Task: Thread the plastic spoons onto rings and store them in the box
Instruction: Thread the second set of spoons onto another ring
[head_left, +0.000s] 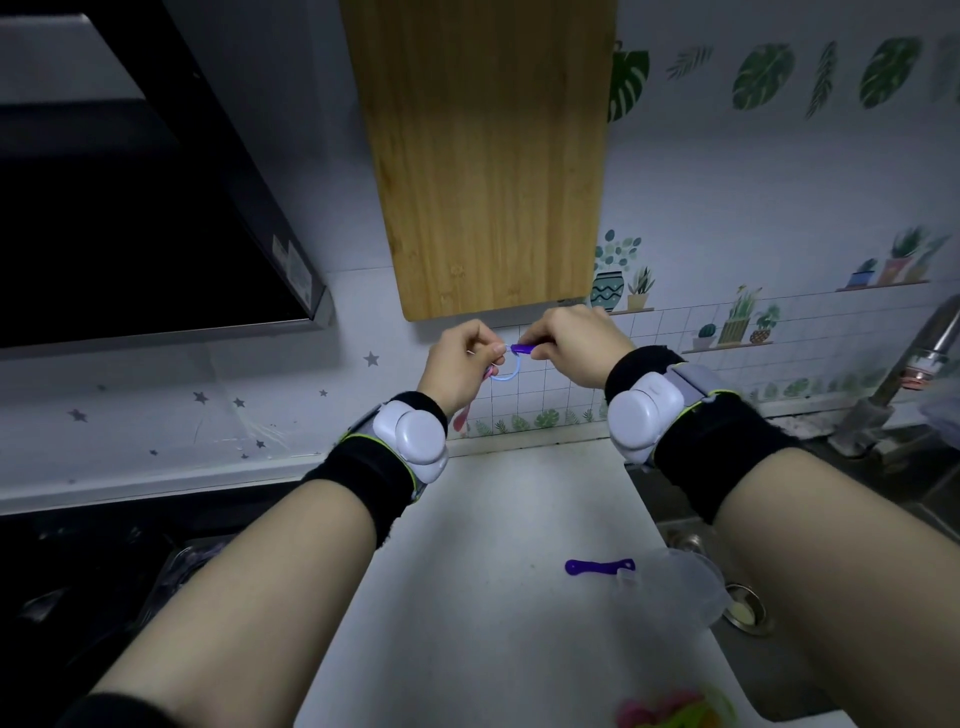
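Two hands meet in the middle of the frame, raised well above the table (493, 597) and in front of the tiled wall. Both forearms reach up from the lower corners and converge, each wrist wrapped in a black band (727, 447) carrying a pale grey device.

The left hand (462, 361) shows its back to the camera, wrist slightly bent; its fingers are curled together and pinch the light blue ring (506, 375), whose loop hangs below the knuckles. A pink spoon (463, 417) dangles under this hand, partly hidden by the wrist, so how it hangs on the ring cannot be told.

The right hand (576, 343) is level with the left, knuckles up, its fingers curled and clamped on the handle of a purple spoon (521, 349). The handle end touches the ring just beside the left fingertips.

Lower right of centre, a second purple spoon (597, 566) lies flat on the table. Just right of it, at the table's edge, stands a clear box (685, 587), blurred. A blurred heap of pink and yellow-green spoons (670, 712) sits at the bottom edge.

Above the hands hangs a wooden cutting board (488, 156); a dark range hood (130, 218) fills the upper left, and a faucet (924, 353) stands at the right edge over the sink (748, 613).
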